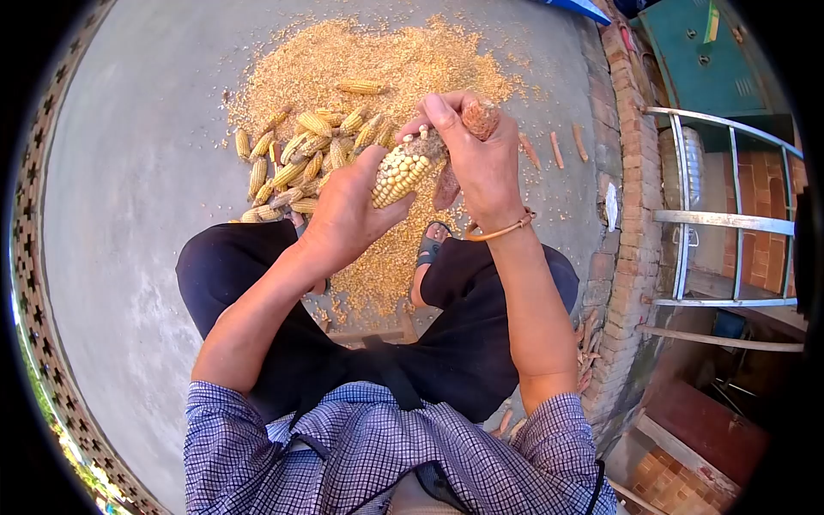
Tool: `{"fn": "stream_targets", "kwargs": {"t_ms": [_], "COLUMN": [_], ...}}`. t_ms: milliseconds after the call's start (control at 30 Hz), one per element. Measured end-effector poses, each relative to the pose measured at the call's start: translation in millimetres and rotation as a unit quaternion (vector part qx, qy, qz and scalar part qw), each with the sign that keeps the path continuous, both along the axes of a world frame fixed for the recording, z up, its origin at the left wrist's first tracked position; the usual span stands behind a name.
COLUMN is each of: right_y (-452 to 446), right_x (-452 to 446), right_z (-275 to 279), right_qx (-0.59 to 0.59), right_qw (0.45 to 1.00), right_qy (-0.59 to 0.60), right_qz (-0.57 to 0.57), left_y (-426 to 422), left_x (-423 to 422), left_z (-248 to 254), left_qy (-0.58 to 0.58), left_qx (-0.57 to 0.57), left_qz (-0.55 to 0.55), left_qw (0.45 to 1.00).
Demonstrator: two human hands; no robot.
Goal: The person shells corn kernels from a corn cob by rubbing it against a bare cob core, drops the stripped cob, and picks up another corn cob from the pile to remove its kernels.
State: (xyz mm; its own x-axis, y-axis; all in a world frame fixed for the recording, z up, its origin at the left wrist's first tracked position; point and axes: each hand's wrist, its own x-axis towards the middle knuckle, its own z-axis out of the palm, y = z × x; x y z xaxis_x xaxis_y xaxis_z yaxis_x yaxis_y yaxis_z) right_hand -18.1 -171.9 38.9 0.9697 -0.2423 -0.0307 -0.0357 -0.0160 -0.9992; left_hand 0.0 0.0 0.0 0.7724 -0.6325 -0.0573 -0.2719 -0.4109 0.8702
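My left hand [343, 210] is wrapped round the lower part of a corn ear [401, 175] with pale yellow kernels. The ear's upper end looks dark and partly bare. My right hand [482, 167], with a bracelet at the wrist, grips a reddish bare cob [480, 120] against that end. Beyond my left hand lies a pile of unshelled ears [300, 154]. Loose kernels [369, 56] spread over the ground behind the pile and between my feet.
Bare cobs [556, 150] lie on the concrete floor [129, 215] at the right. A brick edge [639, 197] runs along that side, with a metal rail [725, 221] and a green cabinet [704, 60] past it. More cobs [588, 343] lie beside my knee.
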Motion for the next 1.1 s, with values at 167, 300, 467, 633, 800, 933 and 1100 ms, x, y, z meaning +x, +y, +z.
{"fn": "stream_targets", "kwargs": {"t_ms": [167, 300, 467, 633, 800, 933, 1100], "right_y": [-0.8, -2.6, -0.9, 0.4, 0.0, 6.1, 15.6], "right_x": [-0.3, -3.0, -5.3, -4.6, -2.9, -0.7, -10.2], "right_z": [2.3, 0.0, 3.2, 0.8, -6.5, -5.1, -13.8], "right_qx": [0.198, 0.191, 0.162, 0.147, -0.005, -0.273, -0.381], "right_qw": [0.979, 0.979, 0.985, 0.985, 0.985, 0.914, 0.898], "right_qy": [-0.029, -0.028, -0.033, -0.063, -0.161, -0.291, -0.217], "right_qz": [0.028, 0.064, 0.057, 0.064, 0.064, 0.073, 0.032], "left_y": [1.7, 6.0, 7.2, 6.4, 9.1, 14.7, 7.1], "left_x": [-0.5, -1.3, -1.3, -0.2, 2.1, 5.0, 0.5], "left_z": [-9.0, 13.6, 19.3, 20.6, 22.4, 22.8, 2.6], "left_qy": [0.073, 0.261, 0.300, 0.288, 0.288, 0.263, 0.115], "left_qx": [-0.179, -0.180, -0.175, -0.180, -0.160, -0.133, -0.119], "left_qz": [-0.010, 0.008, 0.021, 0.035, 0.036, -0.011, -0.042], "left_qw": [0.981, 0.949, 0.938, 0.940, 0.944, 0.955, 0.985]}}
